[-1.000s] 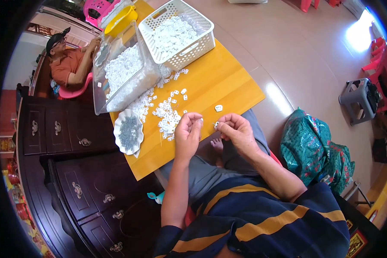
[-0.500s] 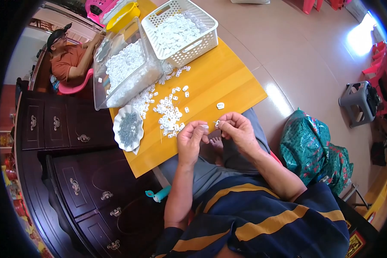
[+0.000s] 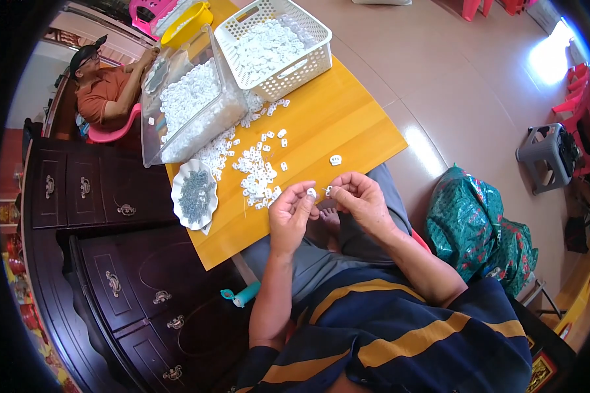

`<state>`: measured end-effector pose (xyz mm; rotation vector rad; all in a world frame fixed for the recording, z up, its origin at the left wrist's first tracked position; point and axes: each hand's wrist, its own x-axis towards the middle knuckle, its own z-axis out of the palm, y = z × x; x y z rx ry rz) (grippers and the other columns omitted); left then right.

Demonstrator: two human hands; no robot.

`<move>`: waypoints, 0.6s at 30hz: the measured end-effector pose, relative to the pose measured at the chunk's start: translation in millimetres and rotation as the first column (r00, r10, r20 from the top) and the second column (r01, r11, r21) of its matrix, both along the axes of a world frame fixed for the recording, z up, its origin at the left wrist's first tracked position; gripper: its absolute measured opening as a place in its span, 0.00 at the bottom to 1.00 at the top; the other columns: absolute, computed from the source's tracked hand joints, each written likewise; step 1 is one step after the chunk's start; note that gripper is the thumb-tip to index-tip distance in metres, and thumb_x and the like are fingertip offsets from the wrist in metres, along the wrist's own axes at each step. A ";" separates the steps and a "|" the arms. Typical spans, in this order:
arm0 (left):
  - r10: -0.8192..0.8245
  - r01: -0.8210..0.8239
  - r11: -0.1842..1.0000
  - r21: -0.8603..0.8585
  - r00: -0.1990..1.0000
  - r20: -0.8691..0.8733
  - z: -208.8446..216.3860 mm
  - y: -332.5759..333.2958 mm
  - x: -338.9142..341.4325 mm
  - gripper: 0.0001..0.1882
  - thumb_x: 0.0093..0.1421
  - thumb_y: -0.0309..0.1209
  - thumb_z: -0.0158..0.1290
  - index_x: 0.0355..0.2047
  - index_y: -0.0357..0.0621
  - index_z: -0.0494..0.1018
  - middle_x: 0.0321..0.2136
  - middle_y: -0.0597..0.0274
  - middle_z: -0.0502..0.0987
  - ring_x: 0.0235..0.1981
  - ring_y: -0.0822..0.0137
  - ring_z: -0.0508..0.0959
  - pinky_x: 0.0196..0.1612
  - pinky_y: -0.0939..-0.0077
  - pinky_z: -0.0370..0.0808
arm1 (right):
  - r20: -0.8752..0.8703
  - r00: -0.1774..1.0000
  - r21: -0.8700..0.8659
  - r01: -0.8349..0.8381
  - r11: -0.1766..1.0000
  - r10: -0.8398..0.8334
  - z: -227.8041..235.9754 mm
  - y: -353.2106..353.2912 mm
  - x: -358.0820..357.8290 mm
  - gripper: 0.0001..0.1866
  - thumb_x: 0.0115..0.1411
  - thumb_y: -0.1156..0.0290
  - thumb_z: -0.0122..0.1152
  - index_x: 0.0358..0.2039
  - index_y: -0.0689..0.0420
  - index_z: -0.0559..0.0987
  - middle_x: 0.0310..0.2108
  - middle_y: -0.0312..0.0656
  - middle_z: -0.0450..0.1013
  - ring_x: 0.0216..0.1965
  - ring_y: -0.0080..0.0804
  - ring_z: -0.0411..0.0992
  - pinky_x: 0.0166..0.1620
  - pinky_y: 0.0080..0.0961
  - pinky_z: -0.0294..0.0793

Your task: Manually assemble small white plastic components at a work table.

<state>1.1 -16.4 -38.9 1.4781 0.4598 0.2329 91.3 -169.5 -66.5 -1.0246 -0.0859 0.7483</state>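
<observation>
In the head view, the person's two hands meet just past the near edge of the yellow worktop, over the lap. The left hand pinches a small white piece between thumb and finger. The right hand pinches another tiny white piece, and the two pieces are almost touching. It looks like they are being pushed together, but they are too small to tell how. A second ago the left hand was raised higher, with its fingers up over the edge of the worktop. Now it has come down and in, close to the right hand. So the picking up looks done, and the joining part is going on now. On the worktop, a loose pile of small white pieces lies near the hands. One white piece sits alone, a bit apart. A white scalloped dish with little grey bits in it sits at the left edge. Behind the pile is a clear plastic tub full of white pieces, and beside it a white basket with more. Another person in an orange shirt sits at the far end.
</observation>
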 end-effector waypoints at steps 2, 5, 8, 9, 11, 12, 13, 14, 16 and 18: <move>0.010 -0.012 0.997 0.070 1.000 0.020 2.8 -1.5 -0.1 0.13 0.70 0.23 0.52 0.54 0.33 0.74 0.38 0.61 0.81 0.31 0.79 0.78 0.35 0.84 0.77 | 0.047 0.999 0.004 0.027 1.000 -0.027 -5.9 2.5 -1.0 0.05 0.67 0.73 0.64 0.40 0.60 0.78 0.27 0.29 0.75 0.23 0.11 0.69 0.24 0.11 0.67; 0.030 -0.038 0.994 0.107 0.996 0.081 -1.1 -0.1 -0.3 0.13 0.70 0.23 0.54 0.54 0.33 0.74 0.38 0.62 0.81 0.30 0.80 0.77 0.35 0.86 0.76 | 0.049 0.997 -0.025 -0.057 0.998 0.058 -8.1 -1.7 0.1 0.06 0.68 0.75 0.63 0.42 0.61 0.79 0.33 0.33 0.78 0.31 0.14 0.73 0.34 0.13 0.73; -0.023 0.014 0.987 0.162 0.998 0.056 -2.5 3.9 -1.7 0.13 0.69 0.23 0.56 0.52 0.33 0.75 0.37 0.63 0.81 0.30 0.80 0.77 0.35 0.86 0.75 | 0.100 0.992 -0.082 -0.073 0.994 0.081 -6.8 -2.0 -0.3 0.05 0.68 0.75 0.63 0.42 0.61 0.79 0.33 0.32 0.77 0.31 0.14 0.73 0.35 0.13 0.74; -0.024 0.014 0.987 0.161 0.998 0.055 -2.5 3.4 -1.5 0.13 0.69 0.23 0.56 0.52 0.33 0.75 0.37 0.63 0.81 0.30 0.80 0.77 0.35 0.86 0.75 | 0.099 0.992 -0.082 -0.073 0.994 0.081 -7.0 -1.8 -0.5 0.05 0.68 0.75 0.63 0.42 0.61 0.79 0.33 0.32 0.77 0.31 0.14 0.73 0.35 0.13 0.74; -0.002 -0.007 0.985 0.172 0.999 0.054 -2.4 2.0 -1.2 0.12 0.69 0.24 0.57 0.51 0.32 0.77 0.36 0.65 0.82 0.29 0.80 0.76 0.35 0.85 0.75 | 0.099 0.992 -0.102 -0.073 0.992 0.084 -7.1 -1.2 -0.8 0.05 0.68 0.76 0.62 0.42 0.62 0.79 0.33 0.32 0.77 0.31 0.14 0.73 0.35 0.13 0.74; -0.003 -0.007 0.985 0.172 0.999 0.054 -2.6 2.0 -1.3 0.12 0.69 0.24 0.57 0.51 0.32 0.77 0.36 0.65 0.82 0.29 0.80 0.76 0.35 0.85 0.75 | 0.099 0.992 -0.103 -0.073 0.992 0.084 -7.4 -1.0 -0.9 0.05 0.68 0.76 0.62 0.42 0.62 0.79 0.33 0.32 0.77 0.31 0.14 0.73 0.35 0.13 0.74; -0.004 -0.006 0.982 0.189 0.999 0.053 -3.0 2.1 -1.5 0.12 0.69 0.24 0.57 0.51 0.33 0.77 0.35 0.65 0.82 0.29 0.80 0.76 0.35 0.85 0.75 | 0.105 0.991 -0.101 -0.076 0.992 0.087 -7.8 -0.7 -0.8 0.05 0.68 0.76 0.62 0.42 0.62 0.79 0.33 0.32 0.77 0.31 0.14 0.73 0.35 0.13 0.74; -0.005 -0.006 0.978 0.207 0.999 0.051 -3.1 2.3 -1.8 0.13 0.69 0.24 0.57 0.51 0.33 0.78 0.35 0.65 0.82 0.29 0.80 0.76 0.35 0.85 0.75 | 0.111 0.990 -0.100 -0.079 0.992 0.090 -8.0 -0.6 -0.9 0.05 0.68 0.75 0.63 0.42 0.62 0.79 0.33 0.31 0.77 0.31 0.14 0.73 0.35 0.13 0.74; -0.011 0.000 0.974 0.226 0.999 0.047 -2.7 2.4 -2.2 0.13 0.69 0.24 0.57 0.51 0.33 0.78 0.35 0.65 0.82 0.29 0.80 0.76 0.34 0.85 0.75 | 0.112 0.989 -0.109 -0.085 0.990 0.097 -7.8 -0.9 -0.7 0.05 0.67 0.75 0.63 0.42 0.62 0.78 0.33 0.31 0.77 0.31 0.14 0.73 0.35 0.13 0.74; -0.018 0.007 0.969 0.246 0.999 0.043 -2.2 2.1 -2.1 0.13 0.68 0.24 0.57 0.52 0.34 0.78 0.35 0.65 0.82 0.29 0.80 0.76 0.34 0.85 0.76 | 0.113 0.988 -0.118 -0.090 0.989 0.104 -7.7 -1.0 -0.5 0.05 0.67 0.75 0.63 0.42 0.62 0.78 0.33 0.31 0.77 0.31 0.14 0.73 0.35 0.13 0.74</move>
